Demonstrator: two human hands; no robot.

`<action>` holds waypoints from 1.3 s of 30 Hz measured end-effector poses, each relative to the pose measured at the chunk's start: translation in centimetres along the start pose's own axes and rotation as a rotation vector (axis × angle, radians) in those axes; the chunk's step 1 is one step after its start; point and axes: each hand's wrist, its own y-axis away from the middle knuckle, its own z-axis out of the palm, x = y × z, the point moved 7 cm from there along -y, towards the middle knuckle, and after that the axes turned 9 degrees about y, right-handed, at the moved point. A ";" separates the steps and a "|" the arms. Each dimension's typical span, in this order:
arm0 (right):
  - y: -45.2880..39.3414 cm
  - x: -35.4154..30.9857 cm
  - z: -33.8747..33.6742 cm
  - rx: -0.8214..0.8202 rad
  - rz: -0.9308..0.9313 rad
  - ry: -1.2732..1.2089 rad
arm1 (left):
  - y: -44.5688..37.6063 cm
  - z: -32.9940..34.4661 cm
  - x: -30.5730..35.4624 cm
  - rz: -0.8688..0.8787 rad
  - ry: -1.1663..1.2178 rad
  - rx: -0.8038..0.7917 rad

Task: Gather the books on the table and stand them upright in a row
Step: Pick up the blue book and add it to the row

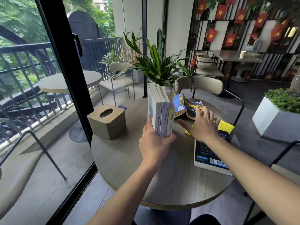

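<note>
Three pale books [159, 111] stand upright together on the round wooden table [129, 159], spines toward me. My left hand [154, 142] grips their lower end. My right hand [201, 125] hovers with fingers spread, holding nothing, over the table to the right of them. Behind it a blue and orange paperback [186, 106] lies splayed and curled. A yellow book [224, 127] lies partly under my right hand. A large dark-blue book [207, 156] lies flat, back cover up, beneath my right forearm near the table's right edge.
A beige tissue box [107, 121] stands on the table's left side. A potted plant [160, 65] rises at the far edge, with a chair [203, 86] behind it. A black-framed glass door [69, 78] runs along the left. A white planter [276, 117] sits at the right.
</note>
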 end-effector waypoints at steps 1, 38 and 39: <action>-0.4 -0.2 0.2 0.002 -0.006 -0.003 | -0.2 0.1 -0.1 -0.001 -0.001 0.001; -9.1 -3.7 3.4 -0.015 0.317 -0.396 | -2.7 1.7 -1.3 -0.021 0.008 0.000; -8.7 -3.6 3.0 0.008 0.285 -0.413 | -2.7 1.6 -1.2 -0.025 0.013 -0.003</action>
